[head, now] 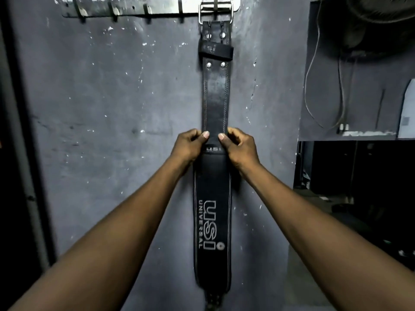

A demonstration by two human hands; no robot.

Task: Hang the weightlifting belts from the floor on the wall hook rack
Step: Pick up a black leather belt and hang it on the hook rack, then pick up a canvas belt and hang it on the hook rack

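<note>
A black weightlifting belt (214, 97) hangs by its buckle (215, 10) from the wall hook rack (134, 7), both hands' fingers clamped on its edges, left hand (190, 145) opposite right hand (239, 147).

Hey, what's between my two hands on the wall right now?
In the head view, the black weightlifting belt, hanging by its buckle from the hook rack, runs between your left hand and right hand; both grip its edges.

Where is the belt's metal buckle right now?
In the head view, the buckle is top centre-right, looped over a hook at the right end of the wall rack, with the belt hanging straight down below it.
</note>
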